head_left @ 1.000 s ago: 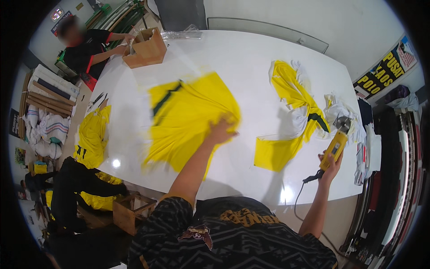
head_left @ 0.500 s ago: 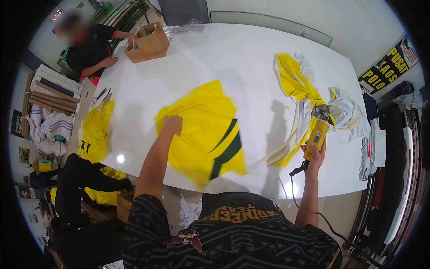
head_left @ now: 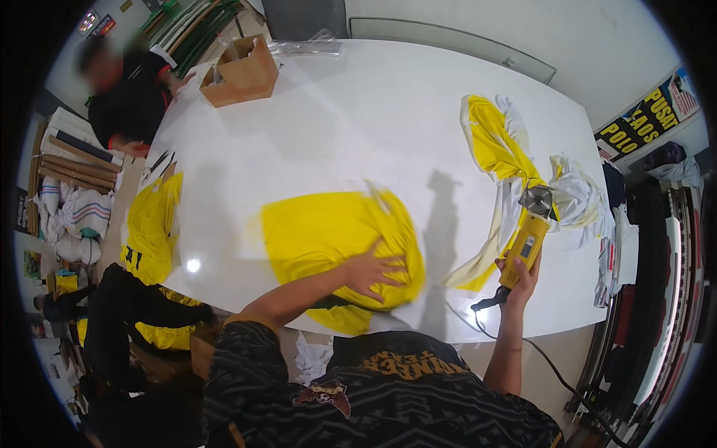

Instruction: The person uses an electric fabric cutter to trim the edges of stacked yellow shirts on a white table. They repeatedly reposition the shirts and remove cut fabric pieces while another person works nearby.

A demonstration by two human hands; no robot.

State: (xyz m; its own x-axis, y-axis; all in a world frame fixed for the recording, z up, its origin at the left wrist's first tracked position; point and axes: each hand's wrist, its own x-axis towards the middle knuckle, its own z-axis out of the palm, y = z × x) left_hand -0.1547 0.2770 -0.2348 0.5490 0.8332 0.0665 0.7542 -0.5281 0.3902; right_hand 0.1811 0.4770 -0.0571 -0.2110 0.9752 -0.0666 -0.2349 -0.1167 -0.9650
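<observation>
With its fingers spread, my left hand point(head_left: 373, 276) lies flat on a piece of yellow fabric point(head_left: 321, 224) at the near middle of the white table point(head_left: 358, 112). A dark green strip of that piece shows under my wrist, and part of the cloth hangs toward the near edge. My right hand point(head_left: 520, 280) is wrapped round the yellow body of an electric rotary cloth cutter point(head_left: 527, 243), its round metal blade end pointing away from me. Beyond the blade, yellow and white cloth scraps point(head_left: 493, 142) lie in a twisted heap.
A black power cord point(head_left: 553, 367) trails from the cutter past my right forearm. At the far left stand a cardboard box point(head_left: 250, 75) and a co-worker point(head_left: 131, 93). More yellow fabric point(head_left: 153, 224) drapes at the left edge, near scissors. White scraps point(head_left: 582, 190) lie at the right.
My left hand has moved right and let its pinch on the yellow fabric go, now pressing it flat; the piece has turned over or folded. The co-worker's hand has left the box.
</observation>
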